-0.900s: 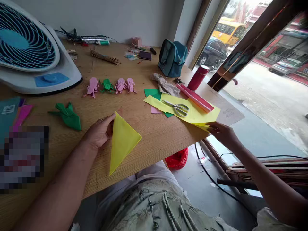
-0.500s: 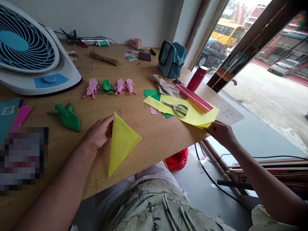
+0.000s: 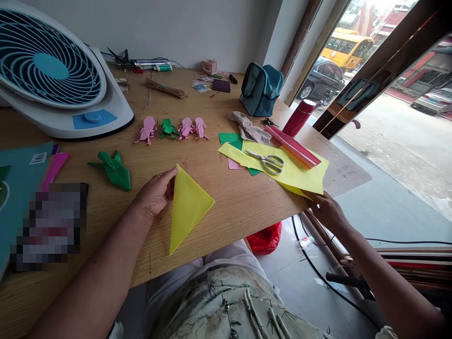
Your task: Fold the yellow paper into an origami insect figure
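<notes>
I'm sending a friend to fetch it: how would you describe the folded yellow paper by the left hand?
On the wooden table, look near the front edge, at the left hand. The yellow triangle lies there, its left edge against that hand. Unlike the yellow sheets under the scissors, it is one triangle lying alone.

The yellow paper triangle lay flat on the wooden tabletop directly before you. It was folded, with its long point aimed toward your body and its left edge gripped by your left hand. The loose yellow sheet lay flat to your right, its near corner at the table edge, meeting your right hand.
</notes>
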`<state>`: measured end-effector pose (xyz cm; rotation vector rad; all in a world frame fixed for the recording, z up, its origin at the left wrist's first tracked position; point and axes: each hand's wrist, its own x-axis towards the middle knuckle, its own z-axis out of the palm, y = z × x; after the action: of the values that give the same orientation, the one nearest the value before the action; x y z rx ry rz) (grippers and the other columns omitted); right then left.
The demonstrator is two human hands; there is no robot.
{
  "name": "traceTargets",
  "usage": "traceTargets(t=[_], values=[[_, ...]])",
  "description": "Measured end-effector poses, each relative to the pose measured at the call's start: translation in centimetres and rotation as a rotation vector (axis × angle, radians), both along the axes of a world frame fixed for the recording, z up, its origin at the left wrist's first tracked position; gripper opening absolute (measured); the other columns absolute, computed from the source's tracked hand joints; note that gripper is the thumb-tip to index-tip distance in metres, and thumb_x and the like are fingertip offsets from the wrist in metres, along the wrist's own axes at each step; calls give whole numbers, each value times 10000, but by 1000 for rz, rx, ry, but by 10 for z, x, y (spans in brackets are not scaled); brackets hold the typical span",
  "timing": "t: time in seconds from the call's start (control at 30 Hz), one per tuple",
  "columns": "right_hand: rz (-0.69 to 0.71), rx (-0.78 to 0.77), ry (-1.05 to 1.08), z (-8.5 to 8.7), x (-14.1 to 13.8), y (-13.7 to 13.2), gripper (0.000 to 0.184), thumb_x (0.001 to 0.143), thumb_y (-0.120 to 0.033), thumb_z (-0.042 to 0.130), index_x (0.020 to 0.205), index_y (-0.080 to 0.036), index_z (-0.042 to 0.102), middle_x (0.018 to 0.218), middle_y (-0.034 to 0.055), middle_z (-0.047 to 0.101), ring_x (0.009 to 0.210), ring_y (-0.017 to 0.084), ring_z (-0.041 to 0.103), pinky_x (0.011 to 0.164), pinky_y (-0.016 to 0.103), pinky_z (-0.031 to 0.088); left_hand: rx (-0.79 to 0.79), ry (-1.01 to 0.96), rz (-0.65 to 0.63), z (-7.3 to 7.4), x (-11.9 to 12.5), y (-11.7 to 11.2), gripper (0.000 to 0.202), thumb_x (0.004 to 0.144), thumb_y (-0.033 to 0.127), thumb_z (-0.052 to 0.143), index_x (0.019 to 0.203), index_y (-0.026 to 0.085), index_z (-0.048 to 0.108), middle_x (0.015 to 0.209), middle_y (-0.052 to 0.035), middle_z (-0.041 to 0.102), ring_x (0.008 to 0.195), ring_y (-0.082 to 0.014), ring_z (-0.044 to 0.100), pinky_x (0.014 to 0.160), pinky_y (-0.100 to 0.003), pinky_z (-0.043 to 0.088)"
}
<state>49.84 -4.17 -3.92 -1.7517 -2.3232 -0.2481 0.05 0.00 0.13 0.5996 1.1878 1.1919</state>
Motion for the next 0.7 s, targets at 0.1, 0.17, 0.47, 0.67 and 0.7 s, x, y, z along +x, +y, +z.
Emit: traceTargets(t=[0.1, 0.17, 0.47, 0.67, 0.7], values=[[-22, -72, -50, 5, 10, 16, 418, 944, -225, 348, 1204, -138, 663, 1121, 180, 686, 967, 282, 660, 783, 387, 546, -16, -42, 28, 0, 1, -1, 168, 786, 254, 710, 709, 158, 596, 583, 28, 624, 451, -88, 566, 421, -176, 446], [6, -92, -71, 16, 10, 19, 401, 929, -228, 365, 1176, -148, 670, 1085, 174, 700, 958, 298, 662, 795, 412, 540, -7, -57, 55, -1, 2, -1, 190, 771, 271, 723, 695, 158, 591, 576, 26, 627, 450, -95, 574, 422, -181, 449], [20, -154, 459, 71, -128, -20, 250, 903, -415, 553, 1052, -248, 663, 1017, 93, 750, 879, 265, 722, 767, 416, 574, 107, -42, 173, -11, 3, 3, 360, 664, 442, 810, 692, 172, 572, 551, 22, 633, 519, -144, 648, 402, -183, 417], [388, -999, 1244, 47, -278, 26, 489, 855, -502, 659, 1251, -224, 590, 1207, 100, 702, 1081, 259, 681, 870, 396, 584, 177, -82, 254, -14, 10, 0, 390, 684, 506, 791, 771, 167, 619, 658, -4, 701, 570, -143, 668, 464, -201, 477], [370, -1062, 1291, 43, -292, 34, 466, 803, -502, 716, 1160, -214, 636, 1135, 89, 728, 1021, 265, 700, 818, 389, 598, 191, -103, 274, -13, 11, -1, 379, 698, 501, 785, 779, 168, 623, 682, -9, 712, 590, -142, 673, 486, -203, 493]])
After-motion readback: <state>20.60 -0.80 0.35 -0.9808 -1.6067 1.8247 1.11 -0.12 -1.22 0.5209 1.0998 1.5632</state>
